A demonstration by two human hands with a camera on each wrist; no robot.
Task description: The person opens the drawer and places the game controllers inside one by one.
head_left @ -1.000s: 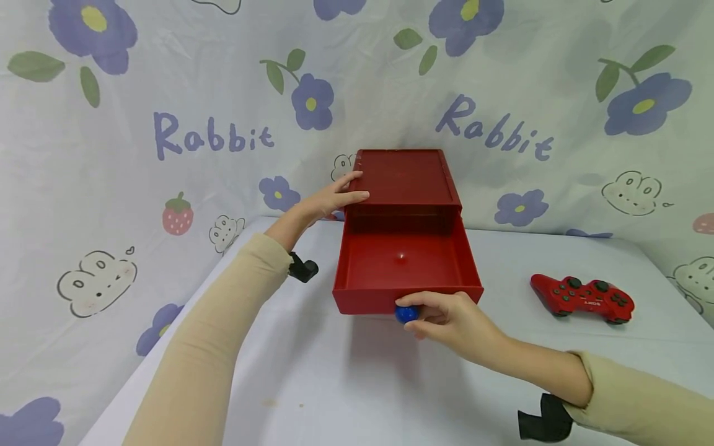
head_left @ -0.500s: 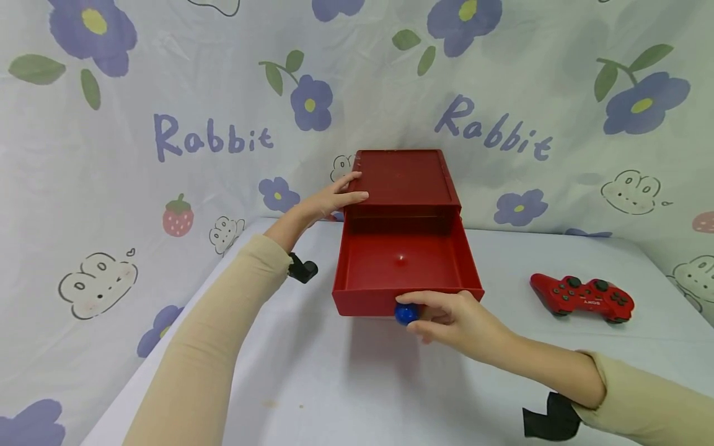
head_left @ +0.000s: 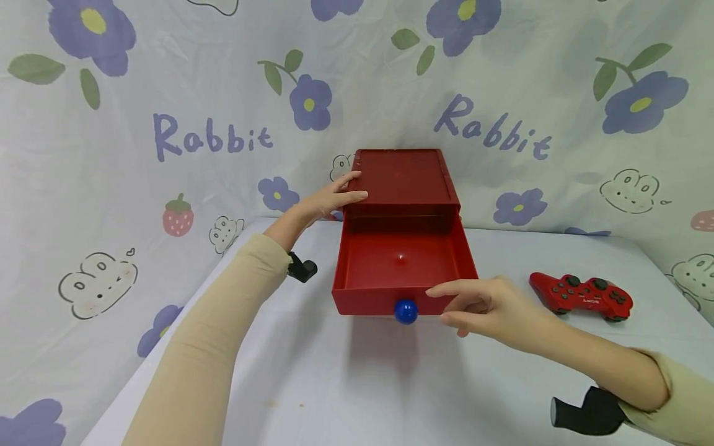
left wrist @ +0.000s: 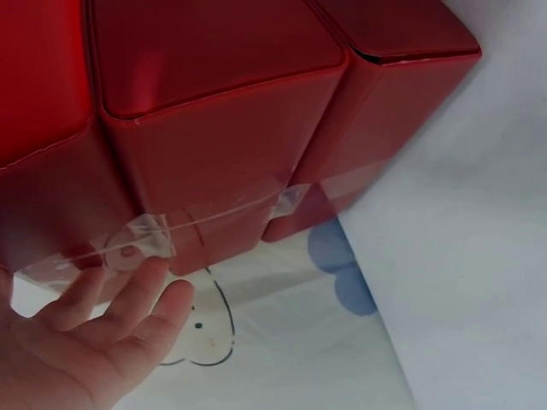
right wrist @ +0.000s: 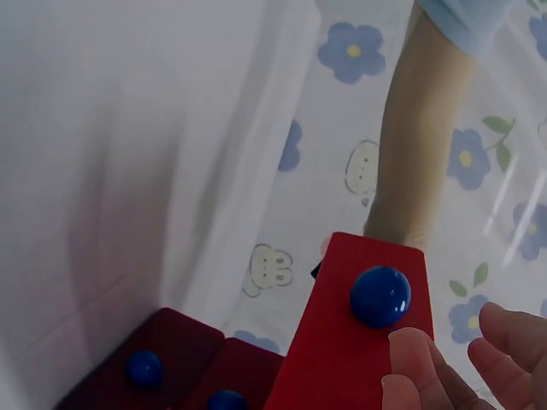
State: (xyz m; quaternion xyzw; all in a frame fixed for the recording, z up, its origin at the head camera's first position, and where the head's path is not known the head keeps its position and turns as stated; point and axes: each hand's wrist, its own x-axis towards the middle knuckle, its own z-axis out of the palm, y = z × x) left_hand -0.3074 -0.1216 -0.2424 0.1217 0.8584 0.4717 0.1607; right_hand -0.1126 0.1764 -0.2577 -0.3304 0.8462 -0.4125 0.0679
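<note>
A small red drawer cabinet (head_left: pixel 398 179) stands at the middle back of the table, its top drawer (head_left: pixel 362 302) pulled far out. On the drawer's front sits a round blue knob (head_left: pixel 406 311). My left hand (head_left: pixel 331 198) rests with extended fingers on the cabinet's upper left edge. In the left wrist view, fingers of that hand (left wrist: pixel 102 342) lie along the cabinet's side. To the right of the knob hovers my right hand (head_left: pixel 496 310), thumb and forefinger spread, holding nothing. The right wrist view shows a gap between its fingertips (right wrist: pixel 412 354) and the knob.
A red game controller (head_left: pixel 582 296) lies on the white table (head_left: pixel 334 384) at the right. Two lower drawers with blue knobs (right wrist: pixel 144 369) show in the right wrist view. Behind the cabinet hangs a patterned curtain (head_left: pixel 212 62) with flowers and rabbits.
My right hand has let go of the blue knob and moved right, away from it. The drawer stays pulled out, and my left hand keeps its place on the cabinet.
</note>
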